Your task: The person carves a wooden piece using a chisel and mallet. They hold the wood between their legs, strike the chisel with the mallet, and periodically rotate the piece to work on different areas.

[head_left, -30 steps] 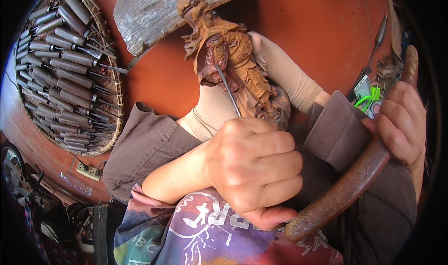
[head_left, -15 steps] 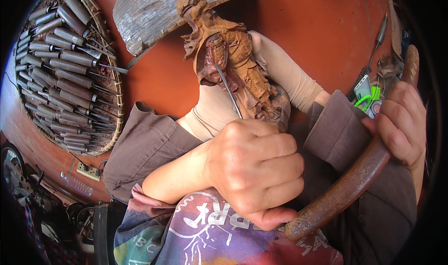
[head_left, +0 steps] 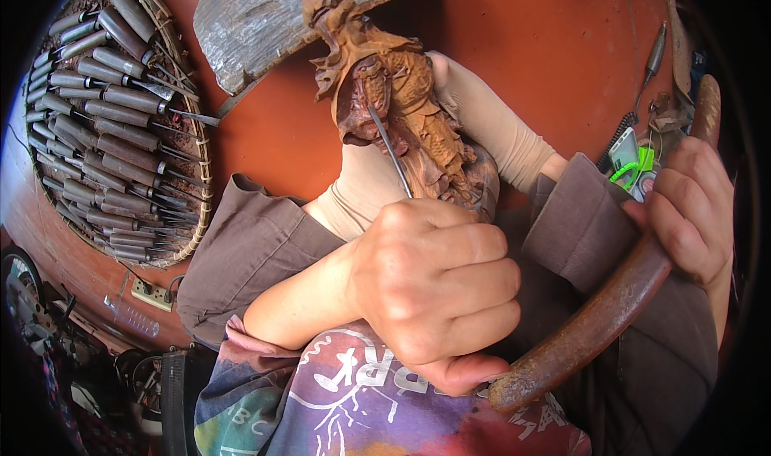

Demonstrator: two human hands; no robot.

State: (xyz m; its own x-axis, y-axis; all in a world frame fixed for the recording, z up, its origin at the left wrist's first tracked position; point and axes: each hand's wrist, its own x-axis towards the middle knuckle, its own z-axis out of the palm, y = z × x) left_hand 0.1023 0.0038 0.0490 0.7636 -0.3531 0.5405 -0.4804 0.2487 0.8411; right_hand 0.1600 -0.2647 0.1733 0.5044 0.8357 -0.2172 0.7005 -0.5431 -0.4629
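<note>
My left hand (head_left: pixel 434 283) is closed in a fist around the handle of a carving chisel, which the fingers hide. The thin metal shaft (head_left: pixel 391 152) slants up and away from the fist. Its tip rests in a dark red hollow of a brown wooden carving (head_left: pixel 419 86) with detailed folds and textured relief. At the right, my right hand (head_left: pixel 692 211) grips a curved, smooth brown wooden stick (head_left: pixel 598 315). The stick's near end lies right beside my left thumb. My two feet in beige socks (head_left: pixel 365 191) flank the carving.
A round woven basket (head_left: pixel 205 175) at the left holds many dark-handled chisels (head_left: pixel 132 98). Behind the carving lies a weathered wooden board (head_left: pixel 249 30) on the red floor (head_left: pixel 554 46). A corded tool (head_left: pixel 656 50) and a phone (head_left: pixel 623 149) lie at the right; a power socket (head_left: pixel 151 294) is lower left.
My left hand has shifted slightly up and left with the chisel, and the carving has moved a touch the same way. The right hand and stick have hardly moved.
</note>
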